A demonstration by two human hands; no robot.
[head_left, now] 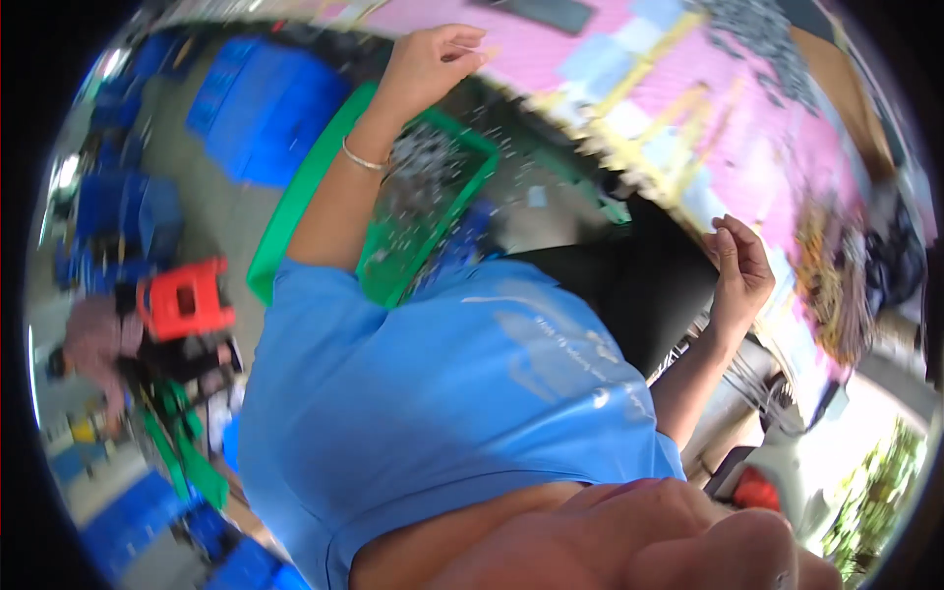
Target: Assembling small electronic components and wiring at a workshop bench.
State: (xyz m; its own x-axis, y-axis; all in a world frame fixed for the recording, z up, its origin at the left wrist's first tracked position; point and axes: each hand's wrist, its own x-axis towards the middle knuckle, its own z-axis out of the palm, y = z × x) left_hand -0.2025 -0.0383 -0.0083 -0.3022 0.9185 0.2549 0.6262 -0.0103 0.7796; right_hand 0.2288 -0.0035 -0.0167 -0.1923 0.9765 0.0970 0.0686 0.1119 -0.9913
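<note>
- A pink tabletop (787,147) fills the upper right of the frame.
- Pale blue squares (595,59) and yellow strips (644,69) lie on it.
- A heap of small dark bits (757,29) sits at its top edge.
- The grey floor (211,211) at the left holds blue crates (261,108) and a red stool (187,295).

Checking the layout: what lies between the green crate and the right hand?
In the head view, black-clothed legs lie between the green crate and the right hand.
</note>
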